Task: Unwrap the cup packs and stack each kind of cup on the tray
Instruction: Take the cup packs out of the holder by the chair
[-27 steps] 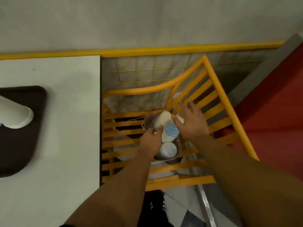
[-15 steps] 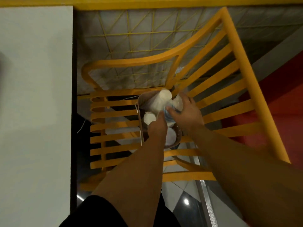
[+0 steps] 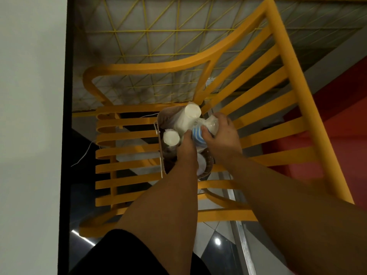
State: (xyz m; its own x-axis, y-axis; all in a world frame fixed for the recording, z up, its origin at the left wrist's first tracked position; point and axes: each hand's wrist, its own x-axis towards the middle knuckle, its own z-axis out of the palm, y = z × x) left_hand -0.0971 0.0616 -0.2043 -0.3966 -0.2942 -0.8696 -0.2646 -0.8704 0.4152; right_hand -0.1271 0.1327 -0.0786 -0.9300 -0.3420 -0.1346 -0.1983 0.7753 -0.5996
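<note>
A brown bag [image 3: 165, 155] stands on the yellow slatted chair [image 3: 131, 143] and holds several wrapped cup packs. A tall white pack [image 3: 188, 116] leans at the bag's far side and a smaller white pack [image 3: 171, 137] stands at its left. Both hands are on a plastic-wrapped pack of blue-striped cups [image 3: 198, 135] at the bag's mouth. My left hand [image 3: 187, 147] grips its near side. My right hand [image 3: 222, 135] curls round its wrapped far end. The tray is out of view.
A white table [image 3: 29, 116] with a dark edge fills the left side. The chair's back [image 3: 278, 86] rises at the right, with a yellow wire grid [image 3: 158, 36] behind it and a red wall panel [image 3: 347, 116] at the far right. Glossy floor tiles show below.
The view has swung right and closer to the chair; the dark tray and its white cups have left the frame. Both hands stay on the blue-striped pack in the bag.
</note>
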